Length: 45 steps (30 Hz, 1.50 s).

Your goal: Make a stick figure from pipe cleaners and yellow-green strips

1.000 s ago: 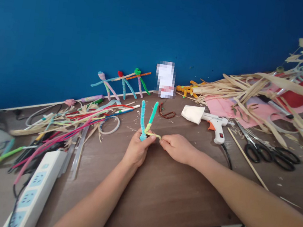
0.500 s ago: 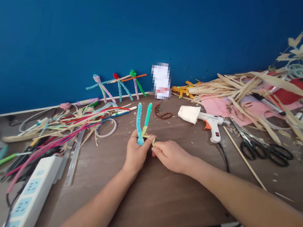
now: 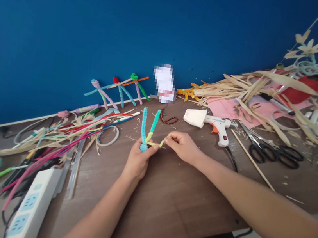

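Over the middle of the brown table (image 3: 165, 198), my left hand (image 3: 139, 157) is closed around the base of a pipe-cleaner piece (image 3: 144, 126). Two fuzzy prongs rise from it, one light blue and one teal, in a V. A yellow-green strand (image 3: 153, 144) runs sideways from the teal prong past my left thumb. Its bent-up end is pinched between the thumb and fingers of my right hand (image 3: 179, 143), a short way to the right.
A white glue gun (image 3: 219, 129), scissors (image 3: 261, 149) and a thin stick (image 3: 250, 159) lie right. Pipe-cleaner figures (image 3: 121, 90) lean on the blue wall. Left are loose pipe cleaners (image 3: 50, 151) and a power strip (image 3: 35, 200). Dried husks (image 3: 240, 89) are piled back right.
My right hand has moved up and slightly away from my left hand, with the strand's end bent upward. The view has shifted slightly.
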### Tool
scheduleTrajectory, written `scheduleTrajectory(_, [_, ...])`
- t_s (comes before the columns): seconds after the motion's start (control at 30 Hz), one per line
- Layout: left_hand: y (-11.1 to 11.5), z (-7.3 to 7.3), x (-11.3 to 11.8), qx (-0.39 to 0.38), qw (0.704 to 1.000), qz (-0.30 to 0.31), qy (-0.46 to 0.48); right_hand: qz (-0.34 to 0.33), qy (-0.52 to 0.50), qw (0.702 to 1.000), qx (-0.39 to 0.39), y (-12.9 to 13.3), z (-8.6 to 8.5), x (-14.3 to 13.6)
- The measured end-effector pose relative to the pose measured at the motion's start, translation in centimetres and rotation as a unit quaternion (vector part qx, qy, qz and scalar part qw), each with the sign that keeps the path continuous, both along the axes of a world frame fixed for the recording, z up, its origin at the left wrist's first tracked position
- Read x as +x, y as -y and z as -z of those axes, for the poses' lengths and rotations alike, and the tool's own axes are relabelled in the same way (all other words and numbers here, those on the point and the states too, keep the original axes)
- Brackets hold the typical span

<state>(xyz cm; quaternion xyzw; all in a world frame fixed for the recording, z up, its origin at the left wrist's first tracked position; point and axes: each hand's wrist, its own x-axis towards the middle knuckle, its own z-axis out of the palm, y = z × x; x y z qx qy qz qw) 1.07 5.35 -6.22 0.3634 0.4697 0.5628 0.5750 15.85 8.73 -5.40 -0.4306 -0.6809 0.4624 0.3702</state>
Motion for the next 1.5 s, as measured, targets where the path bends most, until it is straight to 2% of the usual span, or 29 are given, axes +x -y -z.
scheduleTrajectory(0.1, [-0.1, -0.1, -0.1, -0.010, 1.000, 0.008, 0.024, -0.007, 0.004, 0.999, -0.033, 0.2, 0.0, -0.1])
scheduleTrajectory(0.27, [-0.1, -0.1, 0.0, -0.006, 0.999, -0.006, 0.033, -0.013, 0.020, 0.991, -0.131, 0.5, 0.3, -0.3])
scheduleTrajectory(0.33, [-0.1, 0.1, 0.1, 0.001, 1.000, -0.009, 0.028, -0.017, 0.039, 0.989, -0.143, 0.6, 0.3, -0.4])
scheduleTrajectory(0.47, [-0.2, 0.5, 0.3, 0.027, 0.999, -0.032, 0.021, -0.068, 0.107, 0.985, -0.117, 1.3, -0.2, -0.6])
scheduleTrajectory(0.6, [-0.1, 0.7, 0.6, 0.049, 0.997, -0.059, -0.012, -0.117, 0.119, 0.983, -0.074, 2.4, -0.8, -1.2])
scheduleTrajectory(0.83, [0.4, -0.2, 0.5, 0.088, 0.969, -0.079, -0.217, -0.128, 0.107, 0.986, -0.018, 2.9, -1.2, -1.2])
scheduleTrajectory(0.97, [0.4, -0.5, 0.3, 0.108, 0.958, -0.083, -0.251, -0.115, 0.073, 0.991, -0.003, 2.6, -1.1, -0.9])
scheduleTrajectory(1.1, [0.1, -0.2, 0.1, 0.111, 0.967, -0.089, -0.211, -0.044, 0.029, 0.998, 0.019, 1.8, -0.7, -0.5])
scheduleTrajectory(1.23, [-0.1, 0.4, -0.1, 0.071, 0.989, -0.071, -0.105, 0.008, 0.029, 0.999, 0.028, 1.1, -0.4, -0.2])
scheduleTrajectory(1.4, [-0.1, 0.2, 0.0, 0.017, 1.000, -0.010, 0.012, -0.001, 0.020, 1.000, -0.013, 0.6, -0.1, -0.1])
scheduleTrajectory(1.5, [0.0, 0.0, 0.1, 0.010, 0.999, -0.003, 0.047, -0.026, 0.024, 0.998, -0.050, 0.5, 0.0, -0.2])
